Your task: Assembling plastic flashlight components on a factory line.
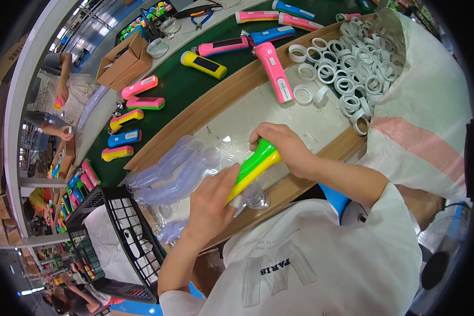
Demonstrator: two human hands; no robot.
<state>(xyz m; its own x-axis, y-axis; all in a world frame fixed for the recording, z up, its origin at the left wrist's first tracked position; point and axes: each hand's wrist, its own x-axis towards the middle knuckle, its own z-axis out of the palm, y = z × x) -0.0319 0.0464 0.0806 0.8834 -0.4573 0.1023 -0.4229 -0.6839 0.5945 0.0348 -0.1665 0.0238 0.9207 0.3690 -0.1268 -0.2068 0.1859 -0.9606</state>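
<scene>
Both my hands grip a green and yellow flashlight (254,169), held slanting above the work tray (231,118). My left hand (213,199) is wrapped round its lower left end. The fingers of my right hand (285,146) curl over the upper right end and hide its tip. Close to my left hand, stacks of clear plastic discs (168,181) lie in the tray, and another stack of clear discs (256,197) sits just below the flashlight. Farther off, a pink flashlight (275,73) leans across the tray's far edge beside a heap of white rings (347,66).
A green conveyor belt (168,87) carries several coloured flashlights, including a yellow one (204,65). A white woven sack (421,110) stands at the right, a black crate (126,237) at the lower left. Beyond the belt are a cardboard box (124,66), pliers (200,20) and another person's hands (63,95).
</scene>
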